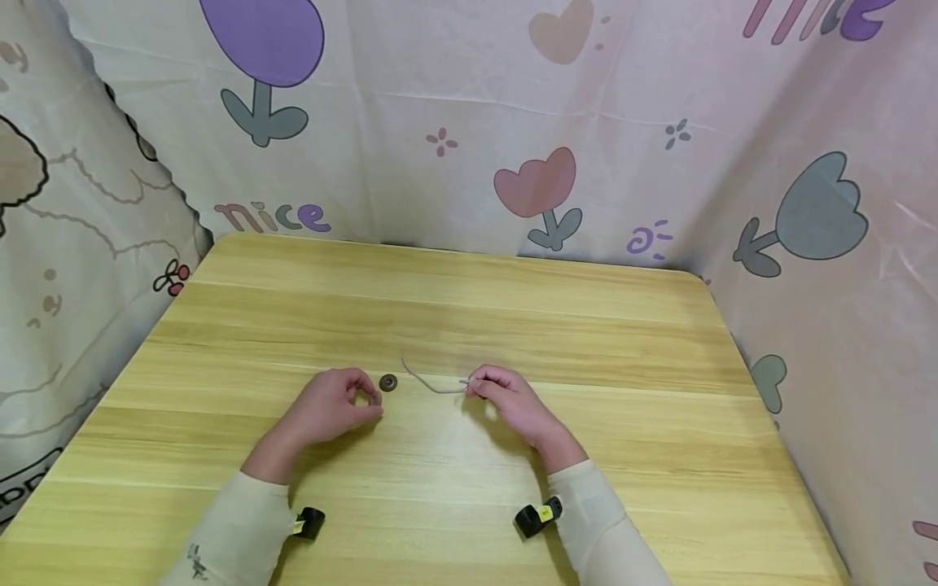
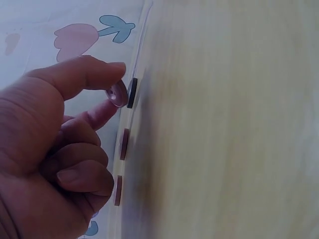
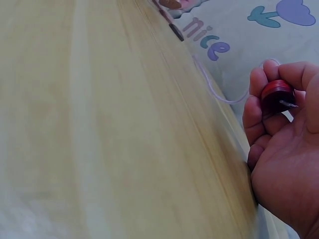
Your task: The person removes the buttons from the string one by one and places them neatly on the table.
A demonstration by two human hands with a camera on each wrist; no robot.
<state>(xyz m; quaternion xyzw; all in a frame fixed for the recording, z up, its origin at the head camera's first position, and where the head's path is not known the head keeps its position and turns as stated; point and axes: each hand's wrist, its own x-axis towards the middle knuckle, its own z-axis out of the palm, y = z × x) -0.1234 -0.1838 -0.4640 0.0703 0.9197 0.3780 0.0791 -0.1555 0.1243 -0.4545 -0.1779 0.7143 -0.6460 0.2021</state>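
Observation:
My left hand (image 1: 330,407) pinches a round brown button (image 2: 118,93) on its edge between thumb and forefinger. Beside that hand a dark button (image 1: 388,382) lies flat on the table. Seen edge-on in the left wrist view are the dark button (image 2: 132,93) and two reddish-brown buttons (image 2: 124,144) in a row; the head view hides these two behind the hand. My right hand (image 1: 509,399) holds a pale string (image 1: 432,388), whose long part trails left over the wood. Red and dark-red discs (image 3: 277,94), apparently stacked buttons, sit in its fingers, with a string end poking out.
A light wooden table (image 1: 440,309) lies under both hands. Patterned cloth (image 1: 396,163) hangs behind it and at both sides. On each wrist is a small black camera (image 1: 311,522), close above the wood.

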